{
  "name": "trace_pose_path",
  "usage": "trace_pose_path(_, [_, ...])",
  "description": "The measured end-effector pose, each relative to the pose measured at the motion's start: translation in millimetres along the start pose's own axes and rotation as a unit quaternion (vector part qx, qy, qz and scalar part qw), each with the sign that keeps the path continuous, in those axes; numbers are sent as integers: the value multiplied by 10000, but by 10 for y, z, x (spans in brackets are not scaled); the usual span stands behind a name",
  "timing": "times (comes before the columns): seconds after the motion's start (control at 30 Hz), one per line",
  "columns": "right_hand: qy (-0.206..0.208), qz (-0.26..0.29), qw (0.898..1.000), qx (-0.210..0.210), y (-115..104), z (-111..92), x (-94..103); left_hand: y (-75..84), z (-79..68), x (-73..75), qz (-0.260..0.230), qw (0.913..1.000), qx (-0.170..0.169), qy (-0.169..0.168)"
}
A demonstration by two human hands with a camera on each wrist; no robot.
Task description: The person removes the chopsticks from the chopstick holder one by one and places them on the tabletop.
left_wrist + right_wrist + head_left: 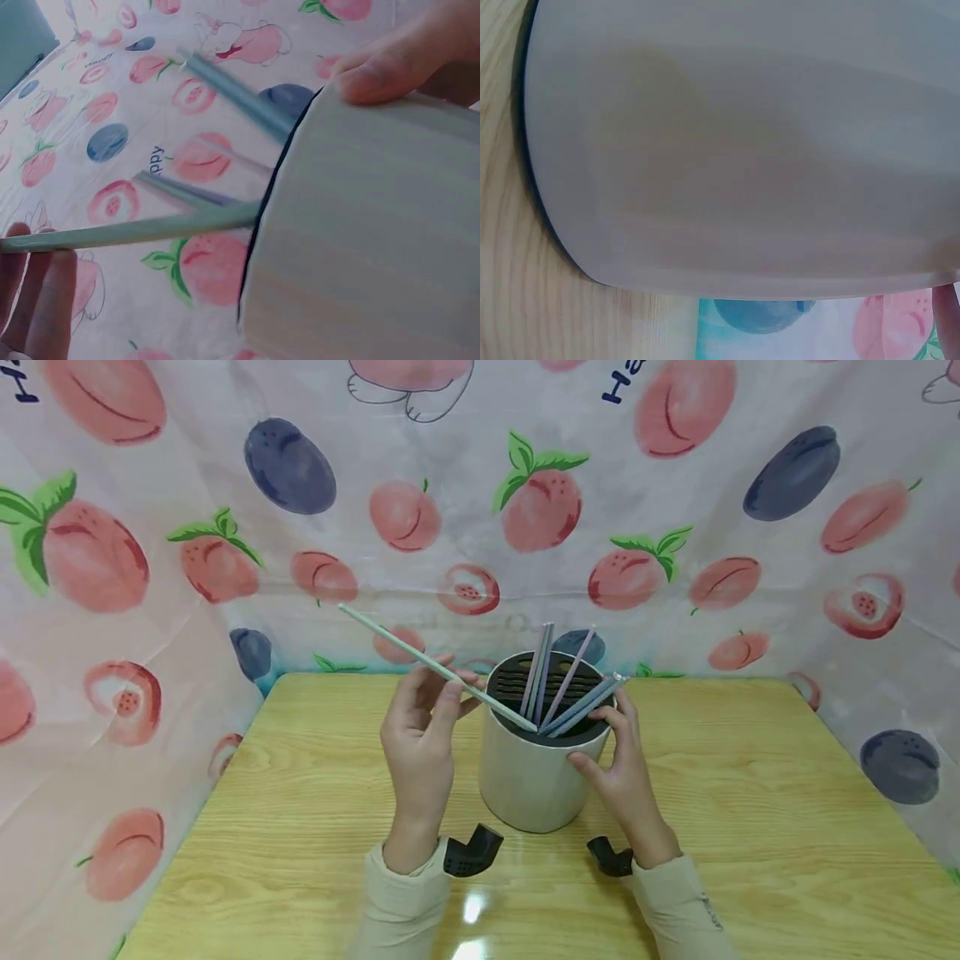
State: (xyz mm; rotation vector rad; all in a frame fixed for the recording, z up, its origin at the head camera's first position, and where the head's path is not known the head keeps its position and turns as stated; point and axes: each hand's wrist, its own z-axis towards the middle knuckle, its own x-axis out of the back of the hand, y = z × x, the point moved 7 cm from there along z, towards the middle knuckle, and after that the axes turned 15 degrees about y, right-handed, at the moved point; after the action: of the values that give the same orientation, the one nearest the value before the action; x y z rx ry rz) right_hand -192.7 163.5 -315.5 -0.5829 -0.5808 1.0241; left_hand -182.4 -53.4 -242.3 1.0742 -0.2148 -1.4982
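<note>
In the head view my left hand (423,727) pinches a pale green chopstick (397,643) between thumb and fingers. The chopstick slants, its lower end at the front-left rim of a round white knife holder (536,785) with a black slotted top. Several pink, purple and blue chopsticks (566,681) stand or lean out of the holder's opening. My right hand (618,760) grips the holder's right side near the rim, thumb in front, fingers by the leaning blue chopsticks (588,703). The holder's white wall (735,165) fills most of the right wrist view.
The holder stands on a wood-grain table (300,827). Behind it and at the sides hangs a fruit-print cloth (465,460). Black wrist cameras (474,852) sit on both cuffs.
</note>
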Motion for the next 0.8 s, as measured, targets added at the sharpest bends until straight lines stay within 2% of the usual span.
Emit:
trace_pose_path(0.13, [36,176,9998,92,-14,10,-14,108,65,137,-128,9988,-230,405])
trace_pose_path(0.27, [64,157,9998,59,-17,12,0,64,94,236,-71,9982,-235,549])
trace_pose_path(0.4, [98,212,9996,132,2,20,13,-56,110,284,53,9992,90,398])
trace_pose_path(0.53, [82,244,9996,138,84,11,8,-259,105,325,729,9952,646,80])
trace_pose_path(0.6, [38,218,9997,89,106,-4,-1,-407,82,363,1321,9866,947,-113])
trace_pose_path(0.67, [34,233,9997,85,103,-4,7,-564,56,385,1990,9724,1175,-320])
trace_pose_path(0.73, [19,237,9997,88,60,2,12,-716,30,412,2659,9534,1330,-507])
trace_pose_path(0.8, [24,253,9996,108,30,8,14,-850,10,432,3334,9301,1356,-735])
